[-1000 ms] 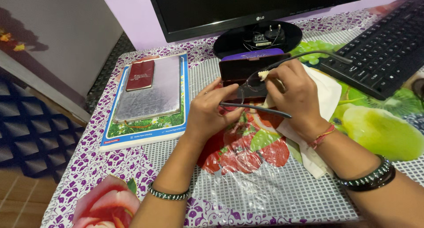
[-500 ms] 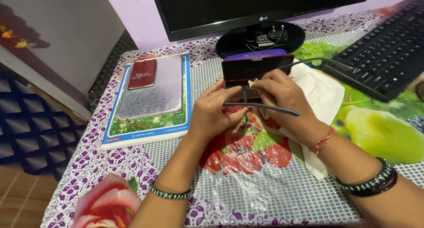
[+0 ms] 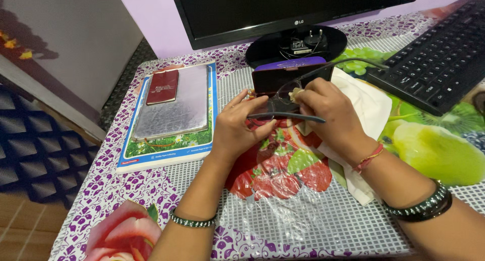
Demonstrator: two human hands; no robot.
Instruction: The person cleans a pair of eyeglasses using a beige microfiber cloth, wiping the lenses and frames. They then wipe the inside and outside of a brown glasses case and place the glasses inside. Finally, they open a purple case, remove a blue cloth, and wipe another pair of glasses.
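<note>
My left hand (image 3: 237, 127) holds a pair of dark-framed eyeglasses (image 3: 283, 102) by the frame, one temple arm pointing right across my wrist. My right hand (image 3: 331, 112) pinches a small piece of pale cloth (image 3: 297, 93) against a lens. Behind the glasses stands an open dark red glasses case (image 3: 283, 75) with a purple lid. A white cloth (image 3: 366, 107) lies under my right hand on the patterned table cover (image 3: 283, 215).
A stack of a blue-edged book (image 3: 169, 147), a silver cover and a small maroon booklet (image 3: 161, 86) lies at left. A black monitor (image 3: 288, 11) on a round base stands at the back. A black keyboard (image 3: 434, 59) sits at right.
My right hand has shifted slightly along the lens with the small cloth, and the glasses have tilted a little. The left hand stays on the frame.
</note>
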